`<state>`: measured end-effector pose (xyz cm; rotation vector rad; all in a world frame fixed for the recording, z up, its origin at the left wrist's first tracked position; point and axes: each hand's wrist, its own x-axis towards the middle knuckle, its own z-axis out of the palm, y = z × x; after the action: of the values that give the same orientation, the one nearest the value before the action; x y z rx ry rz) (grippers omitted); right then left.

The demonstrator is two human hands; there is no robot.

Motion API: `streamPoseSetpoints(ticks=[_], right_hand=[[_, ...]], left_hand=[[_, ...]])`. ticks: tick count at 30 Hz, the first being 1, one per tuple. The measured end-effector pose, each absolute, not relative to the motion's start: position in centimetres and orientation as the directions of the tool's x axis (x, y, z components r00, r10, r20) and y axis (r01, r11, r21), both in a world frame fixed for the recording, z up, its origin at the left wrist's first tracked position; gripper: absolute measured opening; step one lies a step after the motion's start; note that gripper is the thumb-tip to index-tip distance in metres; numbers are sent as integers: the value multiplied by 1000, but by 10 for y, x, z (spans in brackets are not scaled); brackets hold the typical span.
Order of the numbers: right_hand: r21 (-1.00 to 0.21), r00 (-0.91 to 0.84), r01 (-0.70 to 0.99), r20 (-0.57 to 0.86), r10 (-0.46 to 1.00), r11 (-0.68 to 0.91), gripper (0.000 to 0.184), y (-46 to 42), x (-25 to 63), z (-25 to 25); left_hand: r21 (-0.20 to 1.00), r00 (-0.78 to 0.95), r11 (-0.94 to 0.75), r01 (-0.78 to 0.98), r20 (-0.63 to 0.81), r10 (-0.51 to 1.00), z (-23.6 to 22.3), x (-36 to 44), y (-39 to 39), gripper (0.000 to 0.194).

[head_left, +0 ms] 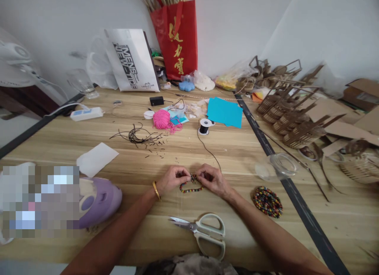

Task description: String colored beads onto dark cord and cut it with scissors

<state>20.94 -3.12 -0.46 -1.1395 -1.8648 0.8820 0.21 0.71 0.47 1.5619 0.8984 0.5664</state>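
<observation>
A small string of multicoloured beads [192, 190] lies in a loop between my hands on the wooden table. My left hand [174, 178], with a gold bangle at its wrist, pinches the loop's left end. Opposite it, my right hand [212, 178] is closed in a pinch at the right end, where a little cluster of beads [194, 178] sits between the fingertips. Thin pale threads hang below the loop. Scissors [204, 230] with cream handles lie nearer to me, blades pointing left. To the right rests a coil of bead strings [268, 202].
Black cord runs from a spool [205, 126] toward my right hand. Cut black cords [137, 135], pink yarn [161, 119] and blue sheets [225, 111] lie beyond. A purple object [102, 202] stands left, woven baskets [299, 127] right, and a clear plastic container [278, 166] nearby.
</observation>
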Motion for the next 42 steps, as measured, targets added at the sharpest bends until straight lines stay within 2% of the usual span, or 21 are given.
streamPoseSetpoints(ticks=[8, 22, 42], right_hand=[[-843, -306, 357, 302, 903, 403, 17, -34, 202, -1], [-891, -289, 310, 245, 925, 333, 17, -34, 203, -6], [-883, -294, 308, 266, 918, 354, 18, -34, 202, -5]], left_hand=[[969, 601, -20, 244, -135, 788, 5, 2, 8, 19], [950, 605, -91, 298, -115, 788, 0, 3, 7, 16], [940, 605, -121, 319, -104, 789, -2, 3, 7, 17]])
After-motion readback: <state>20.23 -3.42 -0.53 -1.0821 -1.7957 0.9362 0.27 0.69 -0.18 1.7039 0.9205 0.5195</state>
